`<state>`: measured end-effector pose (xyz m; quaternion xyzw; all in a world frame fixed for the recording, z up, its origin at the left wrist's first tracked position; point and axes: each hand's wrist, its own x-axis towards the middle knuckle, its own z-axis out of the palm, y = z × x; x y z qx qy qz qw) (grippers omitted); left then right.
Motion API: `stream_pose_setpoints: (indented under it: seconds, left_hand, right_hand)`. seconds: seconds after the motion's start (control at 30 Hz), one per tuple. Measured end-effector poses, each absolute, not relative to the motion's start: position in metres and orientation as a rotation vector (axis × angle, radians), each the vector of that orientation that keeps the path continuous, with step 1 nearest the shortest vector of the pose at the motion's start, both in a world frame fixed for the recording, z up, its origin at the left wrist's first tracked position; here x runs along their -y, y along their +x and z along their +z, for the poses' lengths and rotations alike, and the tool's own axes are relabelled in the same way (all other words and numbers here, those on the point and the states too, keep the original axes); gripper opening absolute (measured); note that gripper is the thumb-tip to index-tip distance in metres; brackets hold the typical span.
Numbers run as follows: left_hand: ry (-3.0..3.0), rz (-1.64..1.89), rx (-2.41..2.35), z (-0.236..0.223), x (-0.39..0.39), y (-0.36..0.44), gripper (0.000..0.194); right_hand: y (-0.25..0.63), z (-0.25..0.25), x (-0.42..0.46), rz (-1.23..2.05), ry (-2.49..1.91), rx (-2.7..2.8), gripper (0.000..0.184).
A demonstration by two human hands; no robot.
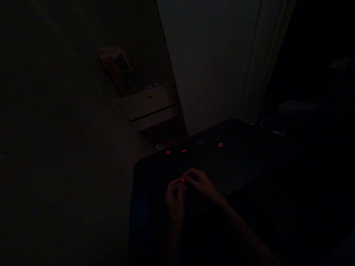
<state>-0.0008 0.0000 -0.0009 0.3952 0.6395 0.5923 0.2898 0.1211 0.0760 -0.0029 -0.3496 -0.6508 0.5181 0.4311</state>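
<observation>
Dimly lit, the left hand (175, 194) and right hand (197, 180) pinch a small glowing orange-red piece (182, 180) between their fingertips, just above the dark table (244, 159), nearer the person than three loose orange-red bits (184, 150).

Four orange pieces (220, 145), two hands (176, 203), two drawers (151, 103)

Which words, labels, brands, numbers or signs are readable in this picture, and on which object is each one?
None can be read; the picture is very dark.
Reddish, crumpled-looking item above the white drawers: too dark and blurred to tell if it has print.
Small purple piece on the black table: too small to read.
Small orange-red piece between both hands' fingers: no readable mark.
</observation>
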Motion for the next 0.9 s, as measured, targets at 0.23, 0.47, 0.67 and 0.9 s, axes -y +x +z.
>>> stream_pose_setpoints:
  seconds: [0.23,0.47,0.67,0.9]
  left_hand:
    - [1.067,1.583,-1.704,-0.0010,-0.0003,-0.0008,0.036]
    - [1.080,1.583,-1.710,-0.0006,0.0001,-0.0004,0.037]
    - [1.043,1.608,-1.699,-0.0015,-0.0002,0.0003,0.037]
    - [1.060,1.595,-1.698,-0.0018,0.0005,-0.0001,0.038]
  right_hand:
    - [0.1214,-0.0019,-0.0762,1.269,-0.862,1.642,0.015]
    - [0.1212,-0.0019,-0.0760,1.278,-0.861,1.636,0.016]
    - [0.1217,-0.0006,-0.0758,1.277,-0.863,1.636,0.015]
    - [0.1218,0.0007,-0.0751,1.306,-0.872,1.628,0.017]
